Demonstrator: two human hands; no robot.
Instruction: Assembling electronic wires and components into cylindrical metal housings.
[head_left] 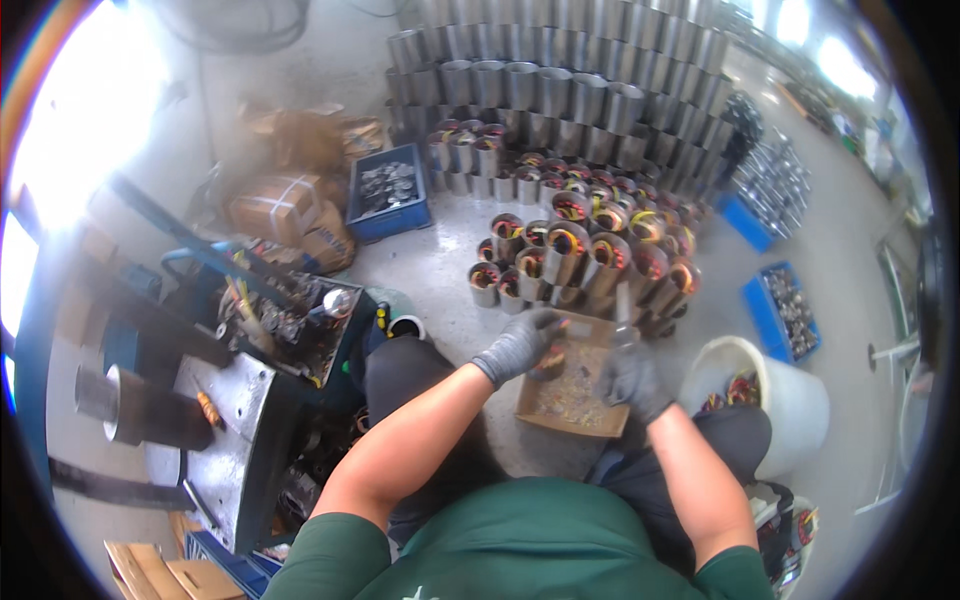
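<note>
Round copper-coloured winding [547, 365] is just right of the grey-gloved left hand [520, 346], half curled; its grip I cannot tell. Grey-gloved right hand [634, 381] is closed around a silvery tool [624, 304], which might slip and scratch the winding. Below them is a shallow brown cardboard box [567, 421].

Bright white light [95, 110] glares at the far left, and smaller lights [842, 66] shine far right. The floor [445, 270] has shiny spots. The right hand [637, 380] looks blurry. Edges bend into black.
</note>
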